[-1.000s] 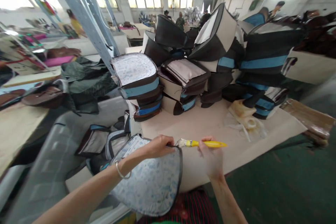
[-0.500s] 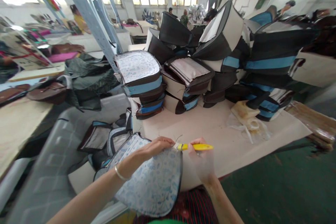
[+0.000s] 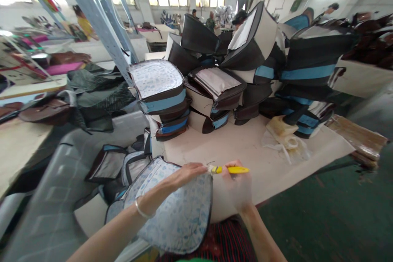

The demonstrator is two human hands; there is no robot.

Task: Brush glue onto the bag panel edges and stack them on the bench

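Observation:
A bag panel with a light blue printed lining and dark piping (image 3: 178, 213) lies over my lap and the table's near edge. My left hand (image 3: 187, 174) rests on its upper edge, fingers pressed together pinching the piping. My right hand (image 3: 236, 186) grips a yellow-handled brush (image 3: 229, 169). The brush's pale bristles point left and touch the panel's rim right beside my left fingertips. A thin bracelet circles my left wrist.
A heap of black, cream and blue bags (image 3: 245, 73) fills the far half of the cream table (image 3: 245, 147). A pale glue-stained lump (image 3: 285, 137) sits right of middle. More bag pieces (image 3: 123, 163) lie in a grey bin at left. People work far behind.
The brush and my right hand have shifted left, closer to my left fingertips on the panel's rim. The panel has slid slightly lower over my lap.

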